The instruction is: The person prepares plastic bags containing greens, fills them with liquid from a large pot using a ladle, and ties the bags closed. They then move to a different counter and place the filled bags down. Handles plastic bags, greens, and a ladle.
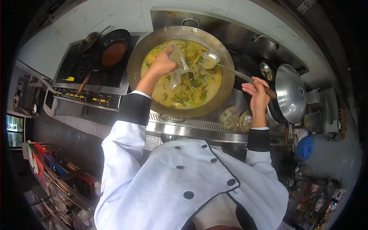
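A wide metal wok (135, 72) in front of me holds a yellowish soup (161, 95) with leafy greens. Over the soup, my left hand (164, 63) grips a clear plastic bag (180, 61), whose lower end hangs down close to the surface. My right hand (258, 93) holds the wooden-ended handle of a metal ladle (211, 59), some of its fingers extended. Pale broth lies in the ladle's bowl, which is at the right side of the soup. Two filled plastic bags (229, 118) (245, 120) rest on the steel counter below my right forearm.
On the stove to the left stand a black wok (115, 54) with reddish-brown liquid and a small pan (87, 42). A large metal lid (290, 93) leans at the right, beside another ladle (266, 70). A faucet (267, 40) projects from the steel backsplash. A blue container (304, 146) stands lower right.
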{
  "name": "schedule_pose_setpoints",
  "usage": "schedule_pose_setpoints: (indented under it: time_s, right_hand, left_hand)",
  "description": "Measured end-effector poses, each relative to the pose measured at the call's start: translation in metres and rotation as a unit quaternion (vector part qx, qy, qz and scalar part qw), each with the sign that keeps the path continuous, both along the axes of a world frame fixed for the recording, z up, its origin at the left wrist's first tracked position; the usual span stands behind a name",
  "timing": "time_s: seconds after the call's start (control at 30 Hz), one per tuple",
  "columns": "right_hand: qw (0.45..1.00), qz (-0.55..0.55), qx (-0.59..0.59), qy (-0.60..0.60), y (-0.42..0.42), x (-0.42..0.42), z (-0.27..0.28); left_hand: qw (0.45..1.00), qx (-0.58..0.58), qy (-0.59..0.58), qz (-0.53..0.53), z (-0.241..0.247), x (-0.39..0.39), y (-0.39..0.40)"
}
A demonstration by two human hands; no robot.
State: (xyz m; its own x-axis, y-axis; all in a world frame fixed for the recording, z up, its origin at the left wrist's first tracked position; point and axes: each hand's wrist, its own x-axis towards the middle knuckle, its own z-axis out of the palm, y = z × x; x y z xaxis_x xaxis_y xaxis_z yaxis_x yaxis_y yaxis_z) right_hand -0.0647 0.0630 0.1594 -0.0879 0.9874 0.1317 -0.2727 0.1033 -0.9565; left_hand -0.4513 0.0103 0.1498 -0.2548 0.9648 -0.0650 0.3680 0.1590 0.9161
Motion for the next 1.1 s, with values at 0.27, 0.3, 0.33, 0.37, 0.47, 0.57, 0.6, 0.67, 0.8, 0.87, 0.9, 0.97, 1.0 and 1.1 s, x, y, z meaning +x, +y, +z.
schedule_pose_setpoints:
  time_s: [0.27,0.3,0.33,0.37,0.47,0.57,0.6,0.67,0.8,0.87,0.9,0.97,1.0,1.1]
  right_hand:
    - [0.999,-0.020,0.038,0.023,0.002,0.029,0.068]
    - [0.998,-0.025,0.049,0.019,0.001,0.032,0.078]
    - [0.998,-0.019,0.056,0.026,0.002,0.035,0.085]
    - [0.997,-0.014,0.063,0.034,0.002,0.037,0.093]
    - [0.996,0.000,0.072,0.045,-0.002,0.041,0.115]
    - [0.995,0.012,0.072,0.061,-0.007,0.043,0.130]
    - [0.995,0.015,0.072,0.064,-0.008,0.042,0.132]
    - [0.994,0.042,0.071,0.066,-0.011,0.037,0.134]
    - [0.996,0.062,0.060,0.038,-0.017,0.020,0.126]
    - [0.996,0.071,0.051,0.020,-0.019,0.009,0.118]
    - [0.996,0.076,0.049,0.008,-0.021,0.003,0.116]
    - [0.996,0.078,0.042,-0.007,-0.024,-0.006,0.109]
    - [0.995,0.091,0.044,-0.018,-0.027,-0.013,0.109]
    - [0.992,0.107,0.046,-0.050,-0.039,-0.034,0.110]
  left_hand:
    - [1.000,0.001,0.019,0.009,0.006,0.007,0.007]
    - [1.000,-0.008,0.019,0.007,0.008,0.009,0.008]
    - [1.000,-0.009,0.015,0.008,0.007,0.009,0.009]
    - [1.000,-0.010,0.010,0.010,0.005,0.009,0.011]
    - [1.000,-0.002,-0.001,0.011,0.001,0.010,0.015]
    - [1.000,0.007,-0.013,0.013,0.002,0.014,0.017]
    - [1.000,0.009,-0.017,0.015,0.003,0.014,0.017]
    - [0.999,0.018,-0.024,0.014,-0.002,0.011,0.019]
    - [0.999,0.021,-0.034,0.012,-0.004,0.010,0.021]
    - [0.999,0.020,-0.031,0.008,-0.004,0.010,0.018]
    - [0.999,0.020,-0.030,0.006,-0.002,0.011,0.017]
    - [1.000,0.017,-0.026,0.005,0.000,0.014,0.014]
    - [1.000,0.015,-0.023,0.005,0.001,0.015,0.012]
    - [1.000,0.023,-0.018,0.000,-0.005,0.013,0.011]
